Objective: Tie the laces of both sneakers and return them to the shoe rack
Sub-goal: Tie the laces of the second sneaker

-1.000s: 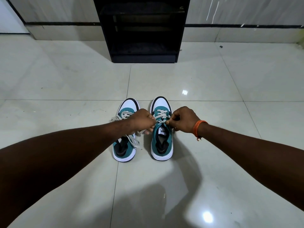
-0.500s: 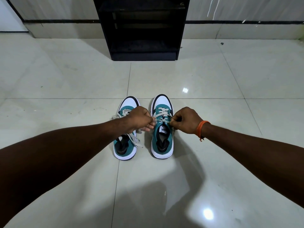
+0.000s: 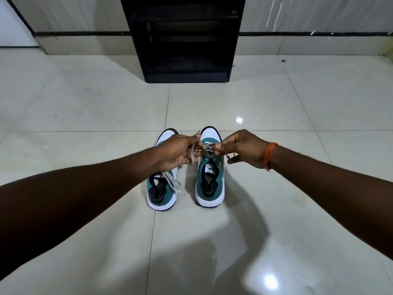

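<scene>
Tiled floor (image 3: 85, 103), both hands' fingers (image 3: 196, 153) pinching laces (image 3: 209, 149) over right sneaker (image 3: 210, 182), black rack (image 3: 185, 39) behind

Teal-and-white sneakers (image 3: 209, 177), grey laces (image 3: 209, 149), black shoe rack (image 3: 185, 39), orange wristband (image 3: 269, 153)

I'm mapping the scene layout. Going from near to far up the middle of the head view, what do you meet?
Heel of the right-side teal and white sneaker → left hand and right hand pulling its grey laces → bare glossy tile floor → black shoe rack.
</scene>
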